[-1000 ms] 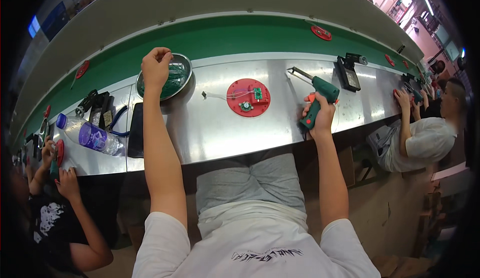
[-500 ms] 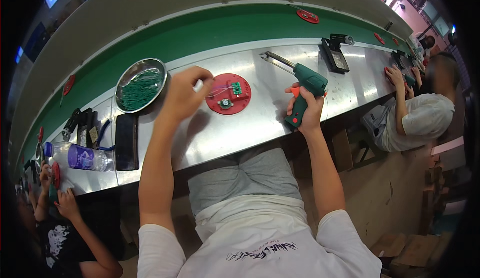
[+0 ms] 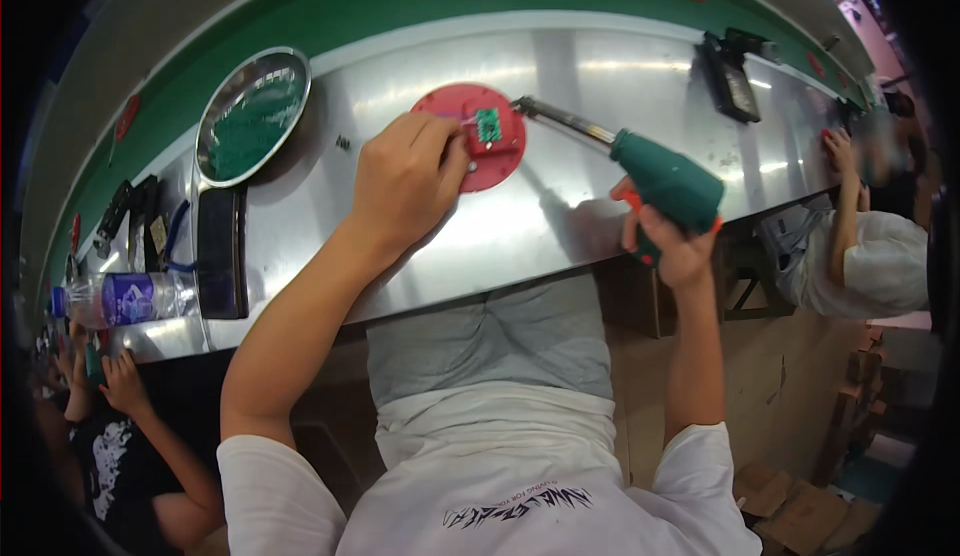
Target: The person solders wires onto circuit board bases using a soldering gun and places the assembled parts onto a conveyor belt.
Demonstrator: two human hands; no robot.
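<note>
A red round housing (image 3: pixel 506 161) lies on the metal bench, with a small green circuit board (image 3: pixel 487 127) on its raised middle. My left hand (image 3: pixel 408 171) covers the housing's left side, its fingertips pinched together beside the board. Whatever sits between those fingertips is hidden. In my right hand (image 3: pixel 680 246) is a green soldering gun (image 3: pixel 665 178) with an orange trigger, gripped by its handle. Its long metal barrel points left, and the tip reaches the housing's upper right edge, close to the board.
A steel bowl (image 3: pixel 304 106) of green wires stands at the left. Near it are a black phone (image 3: pixel 222 256), a plastic bottle (image 3: pixel 130 299) and blue-handled pliers (image 3: pixel 178 236). A black tool holder (image 3: pixel 728 81) sits at the back right. Other people work on both sides.
My left hand has come down onto the housing's left side, now covering the small round board there. The soldering gun's tip has come to the housing's edge while its body moved right. The view has shifted.
</note>
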